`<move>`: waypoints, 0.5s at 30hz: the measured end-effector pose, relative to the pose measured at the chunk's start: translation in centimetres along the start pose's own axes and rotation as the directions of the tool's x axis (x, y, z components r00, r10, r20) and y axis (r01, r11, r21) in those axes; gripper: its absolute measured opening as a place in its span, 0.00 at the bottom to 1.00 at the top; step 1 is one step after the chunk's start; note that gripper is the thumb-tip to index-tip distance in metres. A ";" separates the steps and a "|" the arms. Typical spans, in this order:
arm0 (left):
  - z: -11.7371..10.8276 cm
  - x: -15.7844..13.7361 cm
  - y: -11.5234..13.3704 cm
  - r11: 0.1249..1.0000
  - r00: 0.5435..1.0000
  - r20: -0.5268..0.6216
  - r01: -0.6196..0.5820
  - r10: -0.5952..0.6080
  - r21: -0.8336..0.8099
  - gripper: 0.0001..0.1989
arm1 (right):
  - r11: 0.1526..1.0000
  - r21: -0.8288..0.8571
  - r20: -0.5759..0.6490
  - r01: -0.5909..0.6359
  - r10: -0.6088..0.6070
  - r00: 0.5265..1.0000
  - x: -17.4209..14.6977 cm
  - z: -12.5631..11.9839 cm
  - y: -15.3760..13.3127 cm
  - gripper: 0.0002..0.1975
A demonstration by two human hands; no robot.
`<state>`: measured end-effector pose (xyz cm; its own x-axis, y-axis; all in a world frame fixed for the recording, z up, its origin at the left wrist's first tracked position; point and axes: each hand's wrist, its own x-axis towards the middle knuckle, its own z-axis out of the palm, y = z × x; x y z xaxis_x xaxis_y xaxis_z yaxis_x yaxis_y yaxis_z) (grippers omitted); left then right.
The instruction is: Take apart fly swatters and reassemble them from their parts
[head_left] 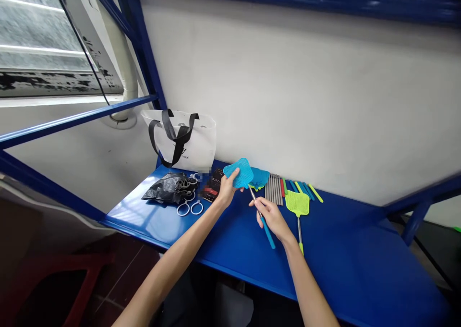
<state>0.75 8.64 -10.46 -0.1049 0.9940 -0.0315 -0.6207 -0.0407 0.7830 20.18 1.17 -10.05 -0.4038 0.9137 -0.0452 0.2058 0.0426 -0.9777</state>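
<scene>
Two grips serve us: our left hand (pixel 226 190) pinches the blue flyswatter head (pixel 243 174), our right hand (pixel 271 215) holds its metal shaft (pixel 252 193); we should keep them aligned.

Dorm-like room, blue bunk-style frame (pixel 148 60)

One blue swatter (pixel 241 172) and one lime swatter (pixel 297 202) are making two in total. One tote bag (pixel 196 147), one black plastic bag (pixel 162 188) and one phone (pixel 216 179) are appearing. At least two white rings (pixel 183 215) are showing; metal rods (pixel 273 190) and loose handles (pixel 316 193) are defying exact count.
</scene>
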 end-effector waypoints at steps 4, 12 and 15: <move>0.1 -0.3 -0.4 1.000 0.999 -0.033 -0.015 0.015 -0.002 0.25 | 0.996 -0.086 -0.040 0.029 -0.033 0.999 -0.8 0.8 0.6 0.25; 0.4 -0.7 -0.4 0.999 0.999 -0.027 -0.031 0.032 0.023 0.26 | 0.994 -0.102 -0.125 0.041 -0.053 0.991 -1.2 0.7 0.6 0.25; 0.6 -0.8 -0.3 0.999 0.999 -0.012 -0.030 0.031 0.040 0.27 | 0.992 -0.123 -0.118 0.041 -0.056 0.991 -1.2 0.6 0.4 0.25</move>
<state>1.47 7.92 -10.32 -0.1333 0.9910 -0.0147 -0.5859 -0.0668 0.8076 20.27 -0.18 -10.52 -0.3065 0.9513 0.0342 0.2968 0.1297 -0.9461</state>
